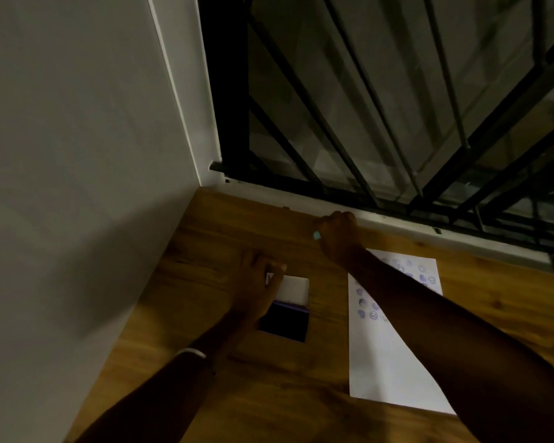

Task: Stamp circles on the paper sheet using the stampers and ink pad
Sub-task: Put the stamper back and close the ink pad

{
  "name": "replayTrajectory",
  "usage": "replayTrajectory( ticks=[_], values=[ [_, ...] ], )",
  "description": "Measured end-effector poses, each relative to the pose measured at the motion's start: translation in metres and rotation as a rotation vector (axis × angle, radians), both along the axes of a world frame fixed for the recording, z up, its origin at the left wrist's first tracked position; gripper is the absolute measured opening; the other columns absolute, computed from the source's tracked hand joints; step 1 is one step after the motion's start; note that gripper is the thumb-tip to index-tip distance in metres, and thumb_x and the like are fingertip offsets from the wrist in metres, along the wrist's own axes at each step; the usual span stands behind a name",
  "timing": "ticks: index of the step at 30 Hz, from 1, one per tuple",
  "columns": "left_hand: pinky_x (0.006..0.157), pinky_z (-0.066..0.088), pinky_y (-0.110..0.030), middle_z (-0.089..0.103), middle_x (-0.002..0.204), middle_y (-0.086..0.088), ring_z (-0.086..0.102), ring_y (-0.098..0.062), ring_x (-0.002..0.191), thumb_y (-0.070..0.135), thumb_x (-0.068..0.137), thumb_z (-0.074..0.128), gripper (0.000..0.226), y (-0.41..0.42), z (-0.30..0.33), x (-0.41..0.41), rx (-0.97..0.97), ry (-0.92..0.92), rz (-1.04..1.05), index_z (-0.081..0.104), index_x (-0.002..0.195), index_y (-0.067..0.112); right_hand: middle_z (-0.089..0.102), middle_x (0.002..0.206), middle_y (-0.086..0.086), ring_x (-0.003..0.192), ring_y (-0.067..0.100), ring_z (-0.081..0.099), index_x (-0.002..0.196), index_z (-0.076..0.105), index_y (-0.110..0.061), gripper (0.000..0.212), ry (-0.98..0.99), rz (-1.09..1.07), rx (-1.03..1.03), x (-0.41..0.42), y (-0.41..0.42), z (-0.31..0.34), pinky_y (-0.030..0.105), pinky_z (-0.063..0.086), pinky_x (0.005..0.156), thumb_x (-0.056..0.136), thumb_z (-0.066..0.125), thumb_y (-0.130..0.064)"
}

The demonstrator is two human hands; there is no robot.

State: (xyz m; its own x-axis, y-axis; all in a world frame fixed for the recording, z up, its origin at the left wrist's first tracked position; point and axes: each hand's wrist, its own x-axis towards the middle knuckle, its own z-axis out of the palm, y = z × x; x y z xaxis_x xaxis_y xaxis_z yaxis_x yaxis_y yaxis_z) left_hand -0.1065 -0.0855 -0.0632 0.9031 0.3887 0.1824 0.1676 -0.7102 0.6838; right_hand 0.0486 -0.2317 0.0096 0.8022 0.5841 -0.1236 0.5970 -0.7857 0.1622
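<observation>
Wooden table: the left hand steadies the open ink pad at six o'clock, fingers spread; the right hand pinches a small teal stamper at twelve; light and rigid, best gripped by its top; the paper sheet lies at four o'clock.

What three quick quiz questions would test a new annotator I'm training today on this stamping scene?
1. True or false: the paper sheet already carries purple stamped marks.
2. Which hand rests at the open ink pad: A) left hand B) right hand?
3. Fill in: the ink pad lies to the ___ of the sheet on the wooden table.

Key: 1 true; 2 A; 3 left. The right hand is closed near the window sill, a small turquoise item showing at its fingers.
</observation>
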Motion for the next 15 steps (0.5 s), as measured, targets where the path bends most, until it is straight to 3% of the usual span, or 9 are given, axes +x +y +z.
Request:
replayTrajectory(
  ticks=[6,10,13,15],
  values=[
    [0.081,0.042,-0.029,0.06,0.097,0.002,0.053,-0.015,0.097,0.059,0.087,0.045,0.04,-0.001,-0.004,0.0,0.015,0.017,0.006,0.063,0.088,0.023,0.068,0.112,0.005,0.108,0.028,0.056,0.111,0.065,-0.019,0.024,0.027,0.039,-0.009,0.004,0.002,-0.015,0.043,0.036,0.101,0.087,0.063,-0.018],
    [0.081,0.046,-0.034,0.061,0.095,0.002,0.054,-0.017,0.097,0.06,0.086,0.045,0.041,-0.001,-0.002,0.0,0.006,0.018,0.007,0.063,0.087,0.023,0.064,0.122,0.004,0.112,0.027,0.055,0.113,0.064,-0.021,0.026,0.067,0.02,0.005,0.005,0.003,-0.017,0.042,0.035,0.102,0.088,0.062,-0.019],
    [0.079,0.044,-0.03,0.062,0.095,0.001,0.054,-0.015,0.094,0.057,0.087,0.046,0.041,-0.003,0.003,0.0,-0.019,0.002,0.012,0.064,0.088,0.02,0.061,0.127,0.005,0.116,0.027,0.053,0.116,0.062,-0.02,0.029,0.103,0.006,0.036,0.003,0.003,-0.015,0.041,0.033,0.105,0.087,0.064,-0.021],
    [0.077,0.04,-0.025,0.062,0.096,-0.001,0.054,-0.015,0.093,0.049,0.089,0.051,0.035,-0.003,0.005,-0.001,-0.018,-0.009,0.007,0.065,0.088,0.018,0.057,0.134,0.005,0.121,0.028,0.05,0.125,0.057,-0.02,0.043,0.121,-0.008,0.08,-0.001,0.001,-0.012,0.042,0.031,0.107,0.083,0.07,-0.026]
  ],
)
